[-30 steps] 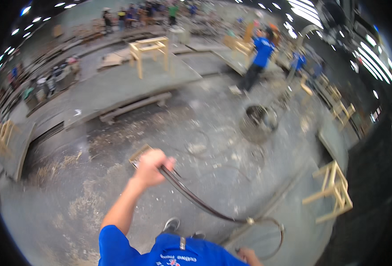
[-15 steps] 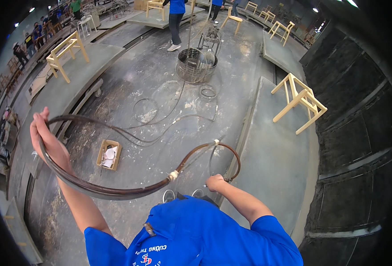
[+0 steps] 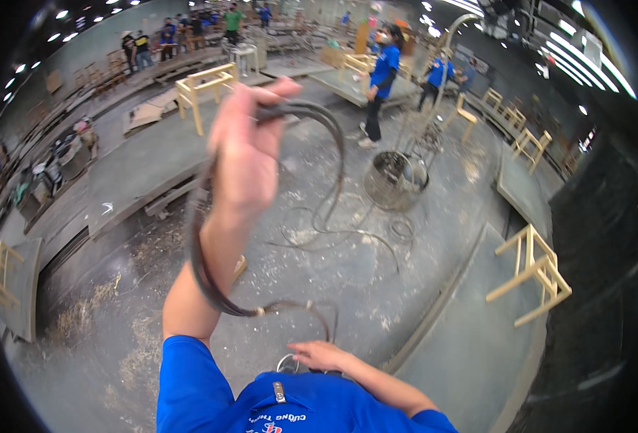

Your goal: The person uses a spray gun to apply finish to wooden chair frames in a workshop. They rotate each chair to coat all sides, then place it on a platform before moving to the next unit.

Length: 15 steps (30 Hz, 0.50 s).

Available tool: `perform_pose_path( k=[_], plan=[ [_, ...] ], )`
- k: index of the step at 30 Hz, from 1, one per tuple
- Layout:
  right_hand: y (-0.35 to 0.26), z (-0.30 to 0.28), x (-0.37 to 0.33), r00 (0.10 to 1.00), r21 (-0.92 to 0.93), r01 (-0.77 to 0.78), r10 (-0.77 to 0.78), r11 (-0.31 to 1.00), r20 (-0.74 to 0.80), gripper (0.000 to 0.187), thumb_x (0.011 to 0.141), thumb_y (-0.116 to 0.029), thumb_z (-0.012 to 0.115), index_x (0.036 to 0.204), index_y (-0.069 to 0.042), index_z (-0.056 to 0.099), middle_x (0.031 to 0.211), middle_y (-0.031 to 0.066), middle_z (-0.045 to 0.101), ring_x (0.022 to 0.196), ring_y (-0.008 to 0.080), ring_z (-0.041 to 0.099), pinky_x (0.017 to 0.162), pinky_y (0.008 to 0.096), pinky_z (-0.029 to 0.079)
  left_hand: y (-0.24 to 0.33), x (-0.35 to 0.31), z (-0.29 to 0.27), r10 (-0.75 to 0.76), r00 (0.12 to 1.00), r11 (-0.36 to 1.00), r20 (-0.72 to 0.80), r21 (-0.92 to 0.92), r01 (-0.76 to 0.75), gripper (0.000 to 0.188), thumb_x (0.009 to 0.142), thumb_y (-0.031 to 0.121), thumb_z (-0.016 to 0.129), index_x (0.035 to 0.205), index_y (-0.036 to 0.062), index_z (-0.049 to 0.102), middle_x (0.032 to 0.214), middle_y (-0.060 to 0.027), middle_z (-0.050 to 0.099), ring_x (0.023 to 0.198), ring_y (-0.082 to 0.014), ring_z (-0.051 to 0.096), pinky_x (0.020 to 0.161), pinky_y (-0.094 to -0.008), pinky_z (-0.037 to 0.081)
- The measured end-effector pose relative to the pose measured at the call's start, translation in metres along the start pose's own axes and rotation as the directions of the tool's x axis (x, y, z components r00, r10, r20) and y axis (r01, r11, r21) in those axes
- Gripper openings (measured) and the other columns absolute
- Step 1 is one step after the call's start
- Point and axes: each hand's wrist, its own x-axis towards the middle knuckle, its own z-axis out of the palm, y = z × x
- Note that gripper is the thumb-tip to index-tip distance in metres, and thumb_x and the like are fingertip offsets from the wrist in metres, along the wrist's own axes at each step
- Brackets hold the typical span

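My left hand (image 3: pixel 250 155) is raised high and blurred, its fingers closed round dark hoses (image 3: pixel 340 141). From this grip the hoses hang in a large loop past my forearm, with pale tape bands round the lower part. My right hand (image 3: pixel 320 355) is low, just in front of my blue shirt. The lower run of hose reaches down to this hand, which appears closed on it; part of the grip is hidden.
A round metal drum (image 3: pixel 397 180) stands ahead with coiled hose (image 3: pixel 402 229) beside it. Wooden chair frames (image 3: pixel 532 278) stand on low grey platforms (image 3: pixel 470 325) on both sides. A person in blue (image 3: pixel 384 76) stands beyond. Behind my left forearm, a small box (image 3: pixel 240 267) is mostly hidden.
My left hand has risen and swung toward the middle, drawing the hose loop with it. My right hand has come lower and closer to my body. The view has turned left and tilted up.
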Motion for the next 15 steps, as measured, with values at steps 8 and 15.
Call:
perform_pose_path(
  k=[8, 15],
  plan=[
    [-0.098, -0.192, -0.158, 0.471, -0.118, 0.099, -0.151, 0.988, -0.869, 0.047, 0.088, -0.011, 0.072, 0.133, 0.000, 0.059, 0.132, 0.0185, 0.063, 0.125, 0.0332, 0.060, 0.107, 0.0420, 0.045, -0.030, -0.082, 0.009, 0.027, 0.814, 0.826, 0.581, 0.445, -0.345, 0.054, 0.105, 0.041, 0.050, 0.142, 0.0015, 0.048, 0.151, -0.0255, 0.044, 0.143, -0.0412, 0.040, 0.115, -0.0468, 0.035],
    [-0.149, -0.264, -0.116, 0.542, -0.512, 0.107, -0.482, 0.852, -0.688, 0.060, 0.079, -0.013, 0.078, 0.133, -0.001, 0.057, 0.132, 0.0190, 0.059, 0.123, 0.0352, 0.057, 0.101, 0.0447, 0.045, -0.018, -0.116, -0.010, -0.018, 0.622, 0.646, 0.783, 0.484, -0.590, 0.077, 0.097, 0.065, 0.048, 0.152, 0.0121, 0.040, 0.159, -0.0295, 0.024, 0.147, -0.0497, 0.025, 0.118, -0.0612, 0.023]
  ],
)
